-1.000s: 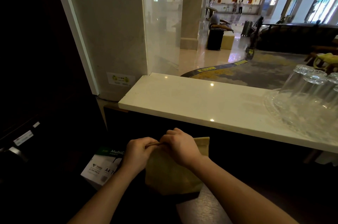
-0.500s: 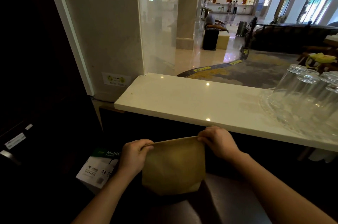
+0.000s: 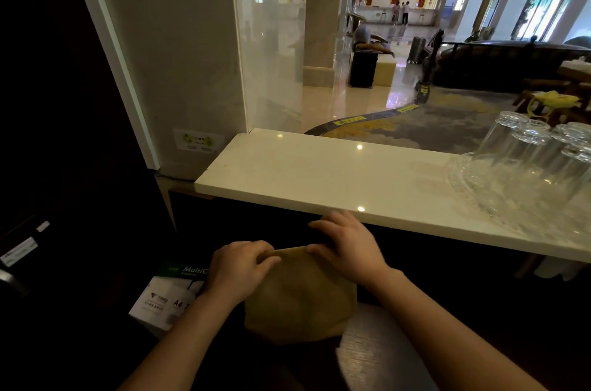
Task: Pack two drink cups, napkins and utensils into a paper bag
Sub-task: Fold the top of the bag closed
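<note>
A brown paper bag (image 3: 300,298) stands upright on a dark wooden surface below the white counter. My left hand (image 3: 238,267) pinches the left part of its top edge. My right hand (image 3: 347,243) lies over the right part of the top edge, fingers curled on it. The bag's mouth is pressed flat between the two hands, and its inside is hidden. No drink cups, napkins or utensils are visible.
A white marble counter (image 3: 319,173) runs just above the bag. Several upturned clear glasses (image 3: 537,163) stand on a glass tray at its right end. A white A4 paper box (image 3: 169,294) sits left of the bag. Dark cabinetry fills the left side.
The hands met at the middle of the bag's top, then pulled apart along its edge, and have now come closer together again on the top edge. The view tilted slightly.
</note>
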Demonstrator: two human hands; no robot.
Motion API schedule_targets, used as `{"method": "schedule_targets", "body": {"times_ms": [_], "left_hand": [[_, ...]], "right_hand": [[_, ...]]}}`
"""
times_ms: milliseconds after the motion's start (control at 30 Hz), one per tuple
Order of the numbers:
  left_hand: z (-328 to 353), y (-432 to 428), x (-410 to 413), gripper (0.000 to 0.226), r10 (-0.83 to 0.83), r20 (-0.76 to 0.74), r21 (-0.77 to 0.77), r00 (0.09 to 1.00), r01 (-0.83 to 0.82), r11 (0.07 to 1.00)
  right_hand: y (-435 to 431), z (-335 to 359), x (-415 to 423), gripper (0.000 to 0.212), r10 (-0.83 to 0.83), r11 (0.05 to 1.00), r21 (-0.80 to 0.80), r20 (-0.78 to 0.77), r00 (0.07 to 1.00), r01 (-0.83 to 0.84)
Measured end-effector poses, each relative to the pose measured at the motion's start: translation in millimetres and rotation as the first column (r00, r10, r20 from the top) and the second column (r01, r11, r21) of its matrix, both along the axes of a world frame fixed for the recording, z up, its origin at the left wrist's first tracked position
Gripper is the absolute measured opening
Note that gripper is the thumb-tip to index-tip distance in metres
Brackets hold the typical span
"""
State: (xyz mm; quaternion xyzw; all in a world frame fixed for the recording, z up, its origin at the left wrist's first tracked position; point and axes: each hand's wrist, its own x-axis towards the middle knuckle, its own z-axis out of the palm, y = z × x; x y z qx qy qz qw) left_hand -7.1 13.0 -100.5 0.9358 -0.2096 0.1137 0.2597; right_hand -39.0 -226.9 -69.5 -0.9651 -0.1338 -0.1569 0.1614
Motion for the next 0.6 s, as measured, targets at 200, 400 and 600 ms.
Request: {"method": "schedule_targets", "body": {"times_ms": [200,400,600], "left_hand": [[11,-17,6,0.032,0.019,0.048,0.308,0.999,-0.033,0.951],[3,-11,6,0.014,0.001,-0.01,0.154,1.0,0.001,0.988],[-9,9,12,0.023,-0.034,-0.142,-0.13,0.989,0.016,0.991]], "right_hand": [[38,-6,16,0.031,0.103,0.988,-0.109,-0.063,0.993,-0.109],[13,-3,17,0.016,0.059,0.994,-0.084,-0.17,0.984,-0.074],[-28,-1,10,0.024,-0.042,0.999,-0.032,-0.243,0.969,0.035]]}}
